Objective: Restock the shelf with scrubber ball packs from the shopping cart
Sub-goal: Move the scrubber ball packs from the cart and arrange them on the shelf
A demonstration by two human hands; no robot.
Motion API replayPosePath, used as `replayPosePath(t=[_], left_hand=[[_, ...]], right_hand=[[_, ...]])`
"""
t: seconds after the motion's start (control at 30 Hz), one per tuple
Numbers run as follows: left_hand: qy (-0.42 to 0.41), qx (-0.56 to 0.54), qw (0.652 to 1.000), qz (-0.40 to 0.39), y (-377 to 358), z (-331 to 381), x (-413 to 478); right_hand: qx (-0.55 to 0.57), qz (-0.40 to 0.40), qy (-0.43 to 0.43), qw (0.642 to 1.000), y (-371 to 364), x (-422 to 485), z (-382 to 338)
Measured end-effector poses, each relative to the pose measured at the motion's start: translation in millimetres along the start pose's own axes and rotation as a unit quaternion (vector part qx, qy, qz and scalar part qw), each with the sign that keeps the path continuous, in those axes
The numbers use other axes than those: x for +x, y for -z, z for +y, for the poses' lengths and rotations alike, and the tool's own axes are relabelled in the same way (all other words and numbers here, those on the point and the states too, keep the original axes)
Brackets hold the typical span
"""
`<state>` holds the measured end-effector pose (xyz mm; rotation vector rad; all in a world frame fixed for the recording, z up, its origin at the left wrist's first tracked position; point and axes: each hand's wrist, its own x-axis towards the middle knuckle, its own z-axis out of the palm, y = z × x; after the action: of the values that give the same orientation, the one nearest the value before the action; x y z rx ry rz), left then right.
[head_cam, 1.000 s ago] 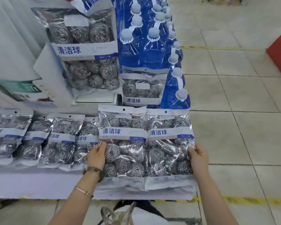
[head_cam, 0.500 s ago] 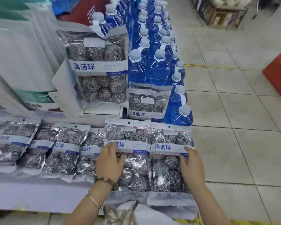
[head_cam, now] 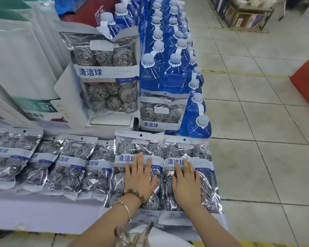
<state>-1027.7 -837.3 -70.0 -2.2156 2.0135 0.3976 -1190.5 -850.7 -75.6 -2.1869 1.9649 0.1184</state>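
While the left hand and right hand pressed flat, fingers straight, on two scrubber ball packs overhanging the shelf edge, those slick bags could slide off once released.

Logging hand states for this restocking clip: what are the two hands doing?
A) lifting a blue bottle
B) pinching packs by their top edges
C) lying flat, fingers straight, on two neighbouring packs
C: the left hand lies flat on one scrubber ball pack, the right hand on the neighbouring pack, fingers straight.
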Motion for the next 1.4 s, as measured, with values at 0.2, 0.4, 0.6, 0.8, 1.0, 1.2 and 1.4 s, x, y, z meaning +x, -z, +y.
replayPosePath(t=[0.2,0.4,0.6,0.8,1.0,1.2,1.4], left_hand=[[-0.001,0.022,1.0,-0.006,-6.6,2.2,4.9],[0.004,0.032,0.999,-0.007,-5.8,3.4,6.5],[0.009,-0.007,1.0,-0.02,0.4,-3.6,-1.9],[0.022,-0.157,0.987,0.007,17.7,-7.4,-40.5],[0.133,-0.298,0.945,0.024,18.6,-34.4,-94.6],[0.23,-0.364,0.895,0.113,13.6,-79.3,-152.4],[0.348,-0.387,0.841,0.149,5.6,-124.0,-206.6]], right_hand=[[0.013,-0.031,-0.005,0.999,-7.4,5.1,-0.3],[0.035,-0.03,0.036,0.998,-7.1,6.6,2.3],[0.062,-0.032,0.038,0.997,7.6,3.1,6.4],[0.234,-0.041,0.08,0.968,25.7,-0.4,-2.6],[0.298,-0.083,0.187,0.932,26.6,-10.6,-40.5],[0.294,-0.122,0.288,0.903,30.1,-25.6,-97.5],[0.276,-0.17,0.384,0.864,25.3,-49.1,-168.8]])
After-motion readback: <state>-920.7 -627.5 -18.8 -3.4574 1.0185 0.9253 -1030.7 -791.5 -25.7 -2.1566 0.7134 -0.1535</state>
